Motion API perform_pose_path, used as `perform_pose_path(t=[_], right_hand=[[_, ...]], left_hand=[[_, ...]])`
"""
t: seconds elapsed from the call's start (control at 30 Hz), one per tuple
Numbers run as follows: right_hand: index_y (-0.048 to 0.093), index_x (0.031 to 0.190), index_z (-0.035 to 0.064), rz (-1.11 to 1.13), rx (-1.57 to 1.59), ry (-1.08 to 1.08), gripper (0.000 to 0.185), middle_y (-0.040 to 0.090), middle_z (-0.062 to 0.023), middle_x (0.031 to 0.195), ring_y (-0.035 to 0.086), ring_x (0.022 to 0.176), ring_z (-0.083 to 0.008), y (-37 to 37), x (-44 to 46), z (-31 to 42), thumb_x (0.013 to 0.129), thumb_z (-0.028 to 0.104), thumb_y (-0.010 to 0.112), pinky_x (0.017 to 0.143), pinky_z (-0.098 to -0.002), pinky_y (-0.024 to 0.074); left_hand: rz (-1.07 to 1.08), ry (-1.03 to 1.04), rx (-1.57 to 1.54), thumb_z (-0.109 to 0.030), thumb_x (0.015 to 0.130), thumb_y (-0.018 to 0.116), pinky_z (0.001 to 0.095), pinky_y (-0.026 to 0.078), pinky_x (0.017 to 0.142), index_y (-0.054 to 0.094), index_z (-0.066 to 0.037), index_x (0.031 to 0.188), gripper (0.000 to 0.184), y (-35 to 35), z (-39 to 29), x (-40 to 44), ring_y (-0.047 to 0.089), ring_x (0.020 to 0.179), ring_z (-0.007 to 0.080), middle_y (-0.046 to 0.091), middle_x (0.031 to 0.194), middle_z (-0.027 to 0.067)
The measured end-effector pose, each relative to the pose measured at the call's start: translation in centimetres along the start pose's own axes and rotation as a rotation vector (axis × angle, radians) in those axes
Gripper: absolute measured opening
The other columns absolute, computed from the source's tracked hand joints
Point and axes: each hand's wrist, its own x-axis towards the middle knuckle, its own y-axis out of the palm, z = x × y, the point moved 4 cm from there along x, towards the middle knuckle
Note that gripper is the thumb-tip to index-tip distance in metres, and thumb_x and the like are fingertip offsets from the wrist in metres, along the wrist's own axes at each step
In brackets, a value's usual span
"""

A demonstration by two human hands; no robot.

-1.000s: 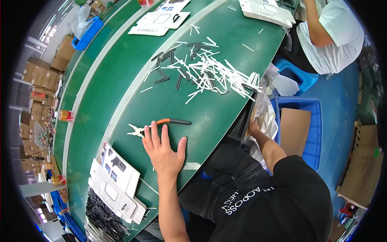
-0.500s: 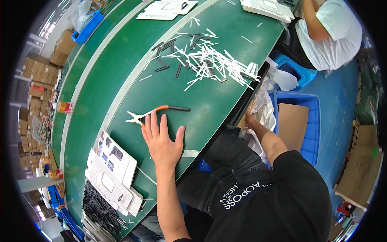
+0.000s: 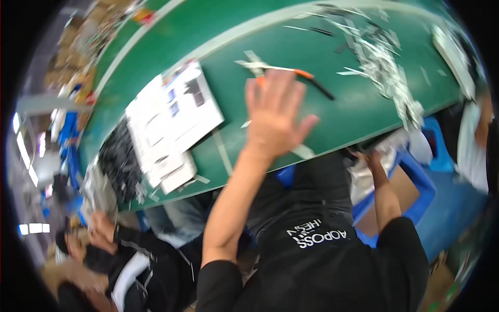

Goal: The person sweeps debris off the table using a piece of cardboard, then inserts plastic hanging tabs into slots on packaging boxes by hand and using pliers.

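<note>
My left hand [image 3: 278,117] rests on the green table [image 3: 228,88] with its fingers spread, its fingertips at the pliers. The pliers [image 3: 301,73] have orange and black handles and pale jaws; part of them is hidden behind my fingers. Low at the table's right edge, my right hand [image 3: 368,158] is down by crumpled plastic wrapping [image 3: 364,179], blurred, and its fingers cannot be made out. Left of my left hand, printed white cardboard sheets [image 3: 156,130] lie beside a heap of black strips [image 3: 120,158]. White strips [image 3: 382,65] are heaped at the upper right.
A blue bin [image 3: 423,182] with cardboard inside stands beside my right arm, near a blue stool [image 3: 438,145]. A person in dark clothing [image 3: 156,278] is at the lower left; another person's white top [image 3: 472,138] shows at the right edge.
The view has swung left, so the table's things appear farther right and a person has come into view at the lower left. My left hand stays spread by the pliers.
</note>
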Motion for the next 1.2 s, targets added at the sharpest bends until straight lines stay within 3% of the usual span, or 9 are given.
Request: perform_pose_path(t=[0.03, 0.13, 0.23, 0.37, 0.47, 0.7, 0.87, 1.07, 1.2], right_hand=[[0.055, 0.131, 0.0057, 0.081, 0.030, -0.031, 0.053, 0.063, -0.0135, 0.117, 0.060, 0.099, -0.0233, 0.9, -1.3, -0.8, 0.099, 0.048, 0.049, 0.084, -0.0419, 0.0482], [0.056, 0.129, 0.0059, 0.093, 0.028, -0.009, 0.049, 0.065, -0.0114, 0.116, 0.060, 0.102, -0.0208, 1.5, -6.2, -2.6, 0.099, 0.045, 0.050, 0.089, -0.0398, 0.0465], [0.057, 0.125, 0.0055, 0.007, -0.051, 0.031, 0.046, 0.065, -0.0113, 0.114, 0.060, 0.099, -0.0210, 1.9, -10.0, -3.1, 0.098, 0.042, 0.051, 0.087, -0.0391, 0.0463], [0.059, 0.121, 0.0049, -0.053, -0.163, 0.060, 0.042, 0.065, -0.0112, 0.110, 0.060, 0.096, -0.0213, 3.8, -12.1, -2.1, 0.097, 0.039, 0.052, 0.084, -0.0381, 0.0462], [0.060, 0.118, 0.0045, -0.077, -0.276, 0.062, 0.039, 0.066, -0.0111, 0.107, 0.060, 0.093, -0.0215, 5.4, -12.3, 0.9, 0.096, 0.036, 0.053, 0.083, -0.0374, 0.0461], [0.062, 0.111, 0.0035, -0.108, -0.457, 0.044, 0.033, 0.066, -0.0109, 0.101, 0.059, 0.087, -0.0220, 8.0, -13.5, 11.5, 0.094, 0.031, 0.055, 0.079, -0.0357, 0.0458], [0.063, 0.105, 0.0028, -0.040, -0.528, -0.024, 0.028, 0.066, -0.0108, 0.097, 0.059, 0.083, -0.0224, 9.7, -12.8, 14.8, 0.092, 0.026, 0.056, 0.076, -0.0345, 0.0456], [0.065, 0.099, 0.0019, 0.141, -0.617, -0.138, 0.022, 0.067, -0.0106, 0.091, 0.059, 0.077, -0.0228, 11.2, -12.8, 16.4, 0.091, 0.021, 0.058, 0.072, -0.0330, 0.0454], [0.066, 0.095, 0.0014, 0.283, -0.728, -0.220, 0.019, 0.067, -0.0105, 0.088, 0.058, 0.074, -0.0231, 12.5, -17.3, 18.8, 0.089, 0.018, 0.059, 0.070, -0.0321, 0.0452]], left_hand=[[-0.060, 0.147, 0.043, -0.037, 0.082, 0.071, 0.0552, 0.039, 0.100, 0.065, -0.010, 0.112, 0.042, -1.5, -1.6, -0.6, 0.055, 0.117, 0.0316, 0.059, 0.127, 0.0117], [-0.338, 0.488, -0.293, -0.028, 0.088, 0.065, 0.0258, 0.042, 0.059, 0.058, -0.018, 0.074, 0.019, -3.9, -11.2, -5.6, 0.051, 0.064, 0.0130, 0.057, 0.077, 0.0017], [0.264, 0.155, -0.667, -0.025, 0.090, 0.064, 0.0286, 0.044, 0.062, 0.060, -0.015, 0.078, 0.016, 1.6, -11.2, -13.7, 0.053, 0.068, 0.0163, 0.061, 0.083, 0.0031], [0.856, -0.451, -0.637, -0.027, 0.093, 0.058, 0.0322, 0.044, 0.072, 0.058, -0.012, 0.092, 0.015, 8.4, -4.3, -19.5, 0.054, 0.081, 0.0209, 0.059, 0.096, 0.0077], [1.046, -0.764, -0.651, -0.028, 0.095, 0.054, 0.0349, 0.044, 0.079, 0.057, -0.010, 0.102, 0.020, 8.6, -1.2, -19.8, 0.054, 0.091, 0.0244, 0.058, 0.106, 0.0111], [1.303, -1.398, -0.776, -0.031, 0.100, 0.045, 0.0411, 0.045, 0.096, 0.053, -0.005, 0.126, 0.038, -4.1, 0.2, -13.3, 0.055, 0.114, 0.0324, 0.055, 0.130, 0.0190], [1.254, -1.476, -0.724, -0.030, 0.101, 0.043, 0.0446, 0.046, 0.100, 0.053, -0.002, 0.133, 0.044, -3.3, -1.0, -14.9, 0.056, 0.120, 0.0369, 0.056, 0.135, 0.0221], [0.922, -1.139, -0.633, -0.026, 0.097, 0.047, 0.0482, 0.048, 0.086, 0.059, -0.002, 0.119, 0.035, 12.0, -3.1, -19.7, 0.060, 0.101, 0.0415, 0.063, 0.119, 0.0218], [0.467, -0.815, -0.615, -0.023, 0.095, 0.051, 0.0505, 0.049, 0.078, 0.062, -0.002, 0.110, 0.029, 19.5, -4.1, -24.0, 0.062, 0.089, 0.0445, 0.067, 0.107, 0.0216]])
